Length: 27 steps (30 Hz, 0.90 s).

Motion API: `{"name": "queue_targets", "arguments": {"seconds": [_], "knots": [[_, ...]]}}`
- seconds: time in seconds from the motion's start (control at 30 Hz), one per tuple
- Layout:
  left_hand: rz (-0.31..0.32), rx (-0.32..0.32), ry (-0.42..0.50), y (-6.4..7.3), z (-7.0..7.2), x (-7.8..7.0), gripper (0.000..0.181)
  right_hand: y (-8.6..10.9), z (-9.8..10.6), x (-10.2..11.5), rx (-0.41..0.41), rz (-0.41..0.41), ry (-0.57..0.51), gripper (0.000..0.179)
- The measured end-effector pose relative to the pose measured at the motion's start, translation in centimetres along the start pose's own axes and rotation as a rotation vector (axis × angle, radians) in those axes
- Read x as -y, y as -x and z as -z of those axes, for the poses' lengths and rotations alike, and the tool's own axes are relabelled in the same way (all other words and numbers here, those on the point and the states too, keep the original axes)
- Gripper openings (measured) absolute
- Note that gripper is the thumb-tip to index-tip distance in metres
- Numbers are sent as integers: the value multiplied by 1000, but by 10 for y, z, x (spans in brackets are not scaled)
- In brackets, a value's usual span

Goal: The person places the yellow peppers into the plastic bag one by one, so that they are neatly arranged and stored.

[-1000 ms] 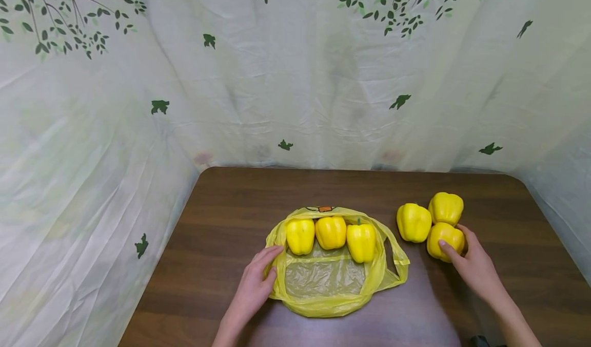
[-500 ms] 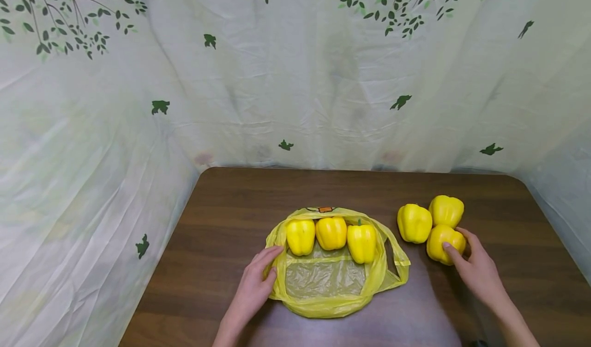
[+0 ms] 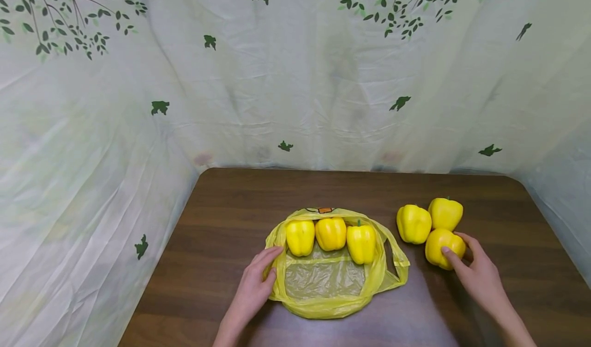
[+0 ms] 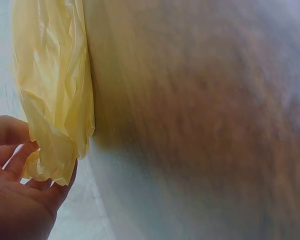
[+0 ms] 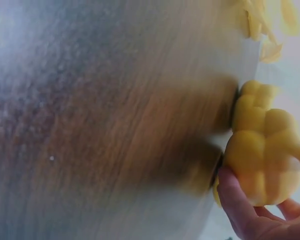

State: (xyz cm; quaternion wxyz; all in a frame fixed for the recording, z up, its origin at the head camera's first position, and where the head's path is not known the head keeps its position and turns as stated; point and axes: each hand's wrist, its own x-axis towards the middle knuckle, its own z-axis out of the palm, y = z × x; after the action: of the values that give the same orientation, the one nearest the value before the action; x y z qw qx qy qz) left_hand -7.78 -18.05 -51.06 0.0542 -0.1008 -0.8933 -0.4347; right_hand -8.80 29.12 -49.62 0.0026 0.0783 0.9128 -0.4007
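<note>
A yellow plastic bag [image 3: 330, 308] lies on the table with its mouth spread wide. Inside it, along the far side, are three yellow bell peppers [image 3: 331, 233]. My left hand [image 3: 253, 280] holds the bag's left edge, fingers over the rim; in the left wrist view the thin plastic [image 4: 55, 100] sits between thumb and fingers. To the right of the bag, my right hand [image 3: 480, 275] grips a yellow bell pepper [image 3: 443, 249], thumb on the near side. The right wrist view shows fingers around this pepper [image 5: 262, 165]. Its underside is hidden.
Two more yellow bell peppers, a left one [image 3: 413, 224] and a far one [image 3: 445, 214], stand close to the gripped pepper. The bag's right handle loop [image 3: 399, 265] reaches toward them. Behind the brown wooden table [image 3: 221, 203] hangs a pale leaf-patterned cloth [image 3: 314, 80].
The gripped pepper has shifted slightly toward the near side with my right hand, and the far pepper has settled a little nearer too. My left hand and the bag stay in place.
</note>
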Motion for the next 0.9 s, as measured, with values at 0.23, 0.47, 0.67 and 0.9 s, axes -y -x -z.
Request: {"name": "queue_targets", "arguments": {"seconds": [0.23,0.47,0.67,0.9], "knots": [[-17,-7,-1,1,1,0,47,4,2,9,-10,-34,-15,73],[-22,-12,-5,2,0,0,48,9,3,19,-19,-13,-50,71],[-26,-16,4,2,0,-1,48,11,3,28,-39,37,-112,65],[-33,-18,-2,2,0,0,49,11,0,37,-38,50,-140,65]]}}
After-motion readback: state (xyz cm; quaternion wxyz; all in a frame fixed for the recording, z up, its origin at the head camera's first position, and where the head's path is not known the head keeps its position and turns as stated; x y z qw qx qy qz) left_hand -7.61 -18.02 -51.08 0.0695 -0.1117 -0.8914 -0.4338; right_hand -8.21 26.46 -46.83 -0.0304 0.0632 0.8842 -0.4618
